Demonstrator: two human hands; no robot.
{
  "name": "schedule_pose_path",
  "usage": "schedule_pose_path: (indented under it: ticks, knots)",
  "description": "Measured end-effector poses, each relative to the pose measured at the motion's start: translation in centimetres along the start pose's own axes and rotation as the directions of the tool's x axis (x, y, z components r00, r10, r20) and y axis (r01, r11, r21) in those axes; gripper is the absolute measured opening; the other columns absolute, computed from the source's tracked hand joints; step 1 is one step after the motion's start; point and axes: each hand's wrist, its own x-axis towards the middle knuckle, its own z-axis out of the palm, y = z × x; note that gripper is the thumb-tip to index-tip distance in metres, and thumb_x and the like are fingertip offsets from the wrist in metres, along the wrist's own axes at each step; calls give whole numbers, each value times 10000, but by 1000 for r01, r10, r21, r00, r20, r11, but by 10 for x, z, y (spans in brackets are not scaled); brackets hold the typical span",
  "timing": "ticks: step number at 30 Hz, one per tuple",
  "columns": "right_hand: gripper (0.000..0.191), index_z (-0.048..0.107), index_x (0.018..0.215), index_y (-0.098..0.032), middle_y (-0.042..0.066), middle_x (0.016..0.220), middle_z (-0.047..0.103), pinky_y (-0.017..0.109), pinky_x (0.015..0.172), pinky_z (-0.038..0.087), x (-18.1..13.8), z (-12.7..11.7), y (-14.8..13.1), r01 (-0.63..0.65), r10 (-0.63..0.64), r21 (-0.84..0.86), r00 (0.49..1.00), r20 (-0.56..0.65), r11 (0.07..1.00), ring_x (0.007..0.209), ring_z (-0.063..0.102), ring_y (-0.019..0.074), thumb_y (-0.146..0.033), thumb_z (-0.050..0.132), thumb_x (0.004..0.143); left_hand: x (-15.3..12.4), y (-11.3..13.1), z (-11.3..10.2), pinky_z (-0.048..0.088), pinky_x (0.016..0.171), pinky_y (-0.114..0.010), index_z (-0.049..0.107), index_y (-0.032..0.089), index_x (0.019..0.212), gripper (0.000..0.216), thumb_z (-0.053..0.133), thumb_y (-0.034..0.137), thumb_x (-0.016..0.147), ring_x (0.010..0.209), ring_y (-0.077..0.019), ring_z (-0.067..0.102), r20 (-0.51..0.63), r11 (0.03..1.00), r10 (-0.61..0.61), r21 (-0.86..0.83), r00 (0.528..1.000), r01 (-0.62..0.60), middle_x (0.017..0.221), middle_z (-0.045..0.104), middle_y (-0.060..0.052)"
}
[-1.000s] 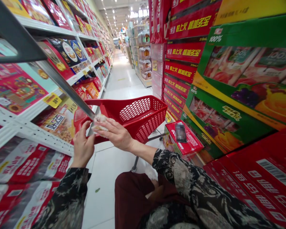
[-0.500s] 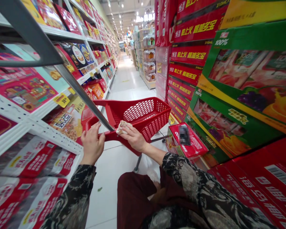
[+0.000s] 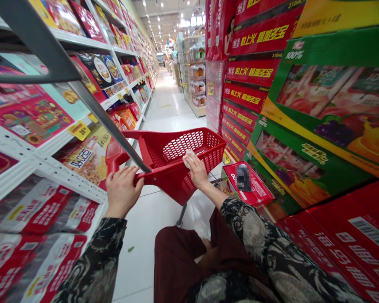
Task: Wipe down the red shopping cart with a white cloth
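A red plastic shopping basket cart (image 3: 173,176) stands before me, its walls pierced with holes. From its near corner a grey metal handle pole (image 3: 104,122) slants up to the left. My left hand (image 3: 121,189) is wrapped over the red rim at the near left. On the long near rim, my right hand (image 3: 197,170) presses a crumpled whitish cloth (image 3: 188,158) against the edge. The cloth is partly hidden under the fingers. No goods show inside the basket.
Shelves of boxed and bagged snacks (image 3: 82,164) line the left side. Stacked red drink cartons (image 3: 249,73) and green juice boxes (image 3: 318,155) rise on the right. A red-topped box (image 3: 259,191) sits low beside the cart. A tiled aisle (image 3: 166,99) runs ahead.
My right hand has slid with the cloth along the near rim, away from the pole towards the basket's far right end. My left hand stays on the rim, shifted slightly.
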Motion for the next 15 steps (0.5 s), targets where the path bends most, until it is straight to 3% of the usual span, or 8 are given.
schedule_pose_path:
  ticks: [3, 8, 10, 12, 15]
  knots:
    - [530, 512, 1261, -145, 94, 1335, 494, 409, 1102, 260, 5, 0, -8, 65, -63, 78, 998, -16, 995, 1295, 361, 173, -11, 363, 771, 1, 2, 4, 236, 1015, -504, 626, 207, 1032, 339, 512, 384, 765, 1143, -301, 496, -31, 1000, -15, 14, 999, 15, 1112, 653, -103]
    - [455, 520, 1248, -145, 50, 1342, 491, 336, 1133, 220, 12, 11, -80, 305, -302, 152, 952, -43, 940, 1291, 355, 146, -53, 379, 826, 1, 2, 5, 235, 1014, -505, 625, 209, 1034, 336, 519, 371, 759, 1143, -303, 490, 0, 999, 6, 31, 1000, -6, 1121, 645, -105]
    - [430, 523, 1247, -164, 36, 1357, 475, 316, 1123, 237, 13, 13, -91, 353, -347, 154, 936, -63, 923, 1285, 360, 141, -72, 375, 854, 1, 1, 4, 234, 1016, -509, 626, 211, 1038, 337, 523, 364, 756, 1145, -306, 485, 12, 1000, 11, 23, 1000, -11, 1115, 646, -105]
    - [428, 526, 1246, -184, 32, 1353, 480, 313, 1102, 277, 14, 12, -80, 369, -363, 146, 929, -68, 918, 1279, 372, 136, -72, 364, 865, 0, -1, 2, 229, 1022, -514, 628, 211, 1039, 338, 524, 365, 757, 1148, -307, 480, 18, 1000, 6, 12, 1000, -7, 1113, 647, -107]
    - [461, 528, 1241, -177, 56, 1345, 489, 348, 1082, 314, 15, 7, -33, 304, -298, 130, 952, -66, 944, 1295, 359, 142, -34, 357, 838, 0, -1, 1, 221, 1031, -516, 636, 202, 1022, 338, 518, 383, 763, 1149, -306, 482, 10, 1000, -13, -3, 1000, 13, 1117, 646, -112]
